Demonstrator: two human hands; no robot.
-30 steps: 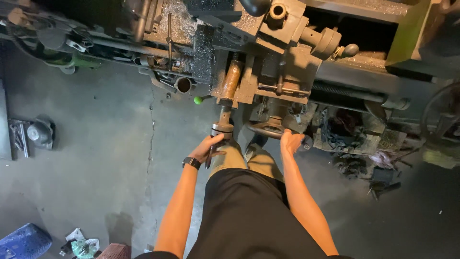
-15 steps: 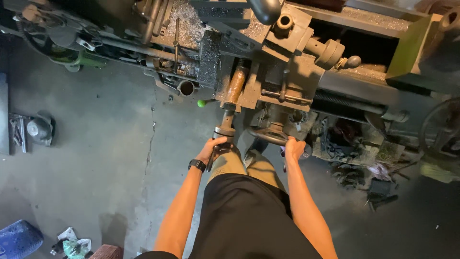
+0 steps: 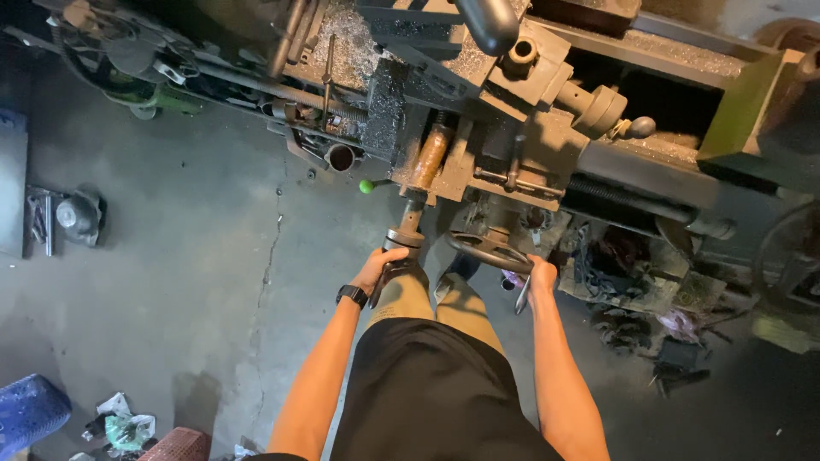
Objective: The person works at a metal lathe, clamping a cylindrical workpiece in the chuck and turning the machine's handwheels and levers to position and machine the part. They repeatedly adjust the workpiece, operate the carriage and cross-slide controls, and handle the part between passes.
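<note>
I stand at a large grey metal lathe (image 3: pixel 530 137), looking straight down. My left hand (image 3: pixel 382 266), with a black watch on its wrist, grips the cross-slide crank handle (image 3: pixel 403 239) that sticks out of the carriage. My right hand (image 3: pixel 540 275) holds the rim of the dark carriage handwheel (image 3: pixel 489 250). Its fingers wrap the wheel's lower right edge. A small lever with a green ball knob (image 3: pixel 366 185) projects just above my left hand.
The cracked concrete floor (image 3: pixel 188 282) spreads to the left. A small metal part (image 3: pixel 73 215) lies at far left, a blue object (image 3: pixel 30 410) at bottom left. Scrap and dark clutter (image 3: pixel 632 290) sit under the lathe on the right.
The view has shifted, so the lathe sits higher and further right in frame. Both hands stay on the same handle and handwheel.
</note>
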